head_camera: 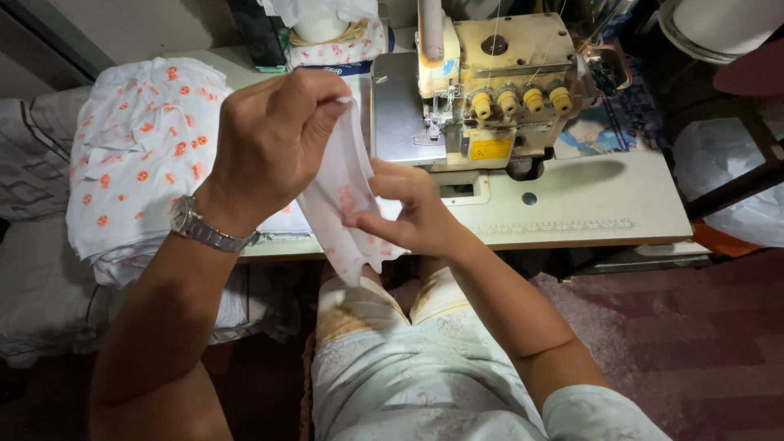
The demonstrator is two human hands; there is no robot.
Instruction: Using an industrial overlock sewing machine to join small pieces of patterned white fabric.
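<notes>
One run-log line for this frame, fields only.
left hand: pinches top of fabric strip | right hand: pinches strip lower down | strip: held above lap, before overlock machine | fabric pile: table left

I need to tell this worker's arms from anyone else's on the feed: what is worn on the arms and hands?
Both hands are bare, without gloves or rings that I can see. The left hand has a silver metal-link wristwatch at the wrist, and the forearm is bare. The right hand has a bare forearm, with a pale short sleeve by the elbow.
</notes>
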